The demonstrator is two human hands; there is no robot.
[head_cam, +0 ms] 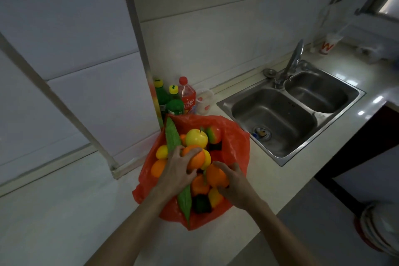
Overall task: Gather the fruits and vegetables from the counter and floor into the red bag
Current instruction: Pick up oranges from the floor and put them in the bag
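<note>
The red bag [234,142] lies open on the pale counter, full of produce. Inside I see a yellow apple [196,137], a red-green apple [212,134], a lemon [162,151], an orange [158,167] at the left and two long green gourds [172,136]. My left hand [176,174] is closed over an orange [195,158] at the middle of the pile. My right hand [234,188] grips another orange [216,176] just to its right, inside the bag's near half. Dark items at the bottom of the bag are partly hidden.
Two green bottles [174,101], a red-capped bottle [187,95] and a clear cup [204,101] stand behind the bag by the wall. A steel double sink [289,112] with a tap [291,62] lies to the right. A paper cup [328,44] sits far right.
</note>
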